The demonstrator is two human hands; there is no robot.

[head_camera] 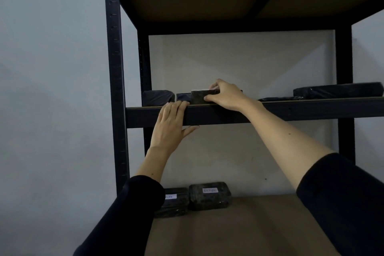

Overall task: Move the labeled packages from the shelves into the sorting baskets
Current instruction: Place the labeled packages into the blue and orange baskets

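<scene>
**Head view: right hand on a package at the upper shelf edge**

Head camera looks up into a dark metal shelving unit (113, 68) set against a pale wall. On the upper shelf (291, 108), the right hand (225, 94) grasps a small dark wrapped package (198, 96) that sits at the shelf's front edge; the fingers curl over its top and the thumb presses against its near face. Just left of it on the same shelf stand two more dark wrapped packages, one (182, 96) touching or almost touching the held one, and another (158, 97) at the far left by the upright. Whether these carry labels cannot be told from this angle. Further right on that shelf lies a flat dark bundle (338, 91) in glossy wrap, well apart from the hand.

The left hand (172, 125) rests on the front beam of the upper shelf with fingers straight and laid flat over its edge, thumb spread below; it holds nothing.

On the lower shelf (249, 224), a brown board, two dark wrapped packages lie side by side near the back left. The right one (209, 195) bears a white label on top, its writing too blurred to read. The left one (176, 201) also has a white label, partly hidden behind the left sleeve (124, 214).
</scene>
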